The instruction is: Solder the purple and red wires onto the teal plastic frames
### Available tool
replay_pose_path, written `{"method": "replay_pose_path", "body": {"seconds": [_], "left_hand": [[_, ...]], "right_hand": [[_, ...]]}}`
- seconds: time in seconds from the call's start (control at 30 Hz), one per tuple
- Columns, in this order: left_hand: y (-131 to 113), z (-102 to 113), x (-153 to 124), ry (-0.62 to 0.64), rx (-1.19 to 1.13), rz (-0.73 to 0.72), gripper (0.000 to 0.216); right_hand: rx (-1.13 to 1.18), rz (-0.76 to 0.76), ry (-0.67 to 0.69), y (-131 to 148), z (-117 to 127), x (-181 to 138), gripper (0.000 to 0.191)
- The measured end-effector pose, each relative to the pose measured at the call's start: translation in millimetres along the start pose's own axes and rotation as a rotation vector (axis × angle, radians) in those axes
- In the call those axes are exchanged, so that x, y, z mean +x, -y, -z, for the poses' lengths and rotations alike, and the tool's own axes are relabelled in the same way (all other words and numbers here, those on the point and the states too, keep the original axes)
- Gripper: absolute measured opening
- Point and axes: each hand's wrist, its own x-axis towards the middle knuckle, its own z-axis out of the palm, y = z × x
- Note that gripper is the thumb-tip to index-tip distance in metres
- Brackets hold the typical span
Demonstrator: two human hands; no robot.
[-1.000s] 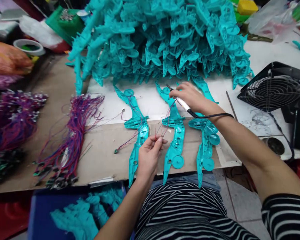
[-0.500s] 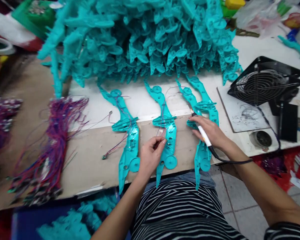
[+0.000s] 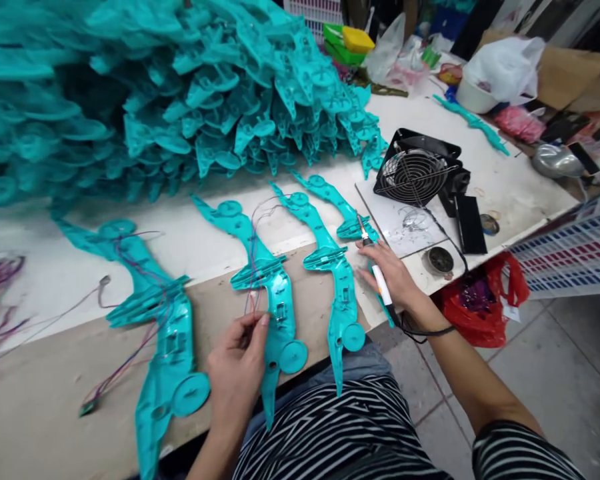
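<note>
At lower centre, the left hand pinches thin red and blue wires between bent thumb and fingers, apparently to steady them at the teal plastic part, which lies ribbed side up near frame centre. Right of centre, the right hand, forearm reaching in from the lower right, grasps a soldering iron, tip pointing up-frame, apart from the wires. Outward, similar teal parts lie spaced across the table, presumably for access.
</note>
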Motion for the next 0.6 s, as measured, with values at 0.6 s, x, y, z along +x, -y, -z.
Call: {"method": "replay_pose_path", "body": {"seconds": [0.6], "left_hand": [[-28.3,0.0,18.6,0.16,-0.397,0.445,0.046]], "right_hand": [[-0.074,-0.588,-0.586,-44.7,53.1,-21.1,0.027]]}}
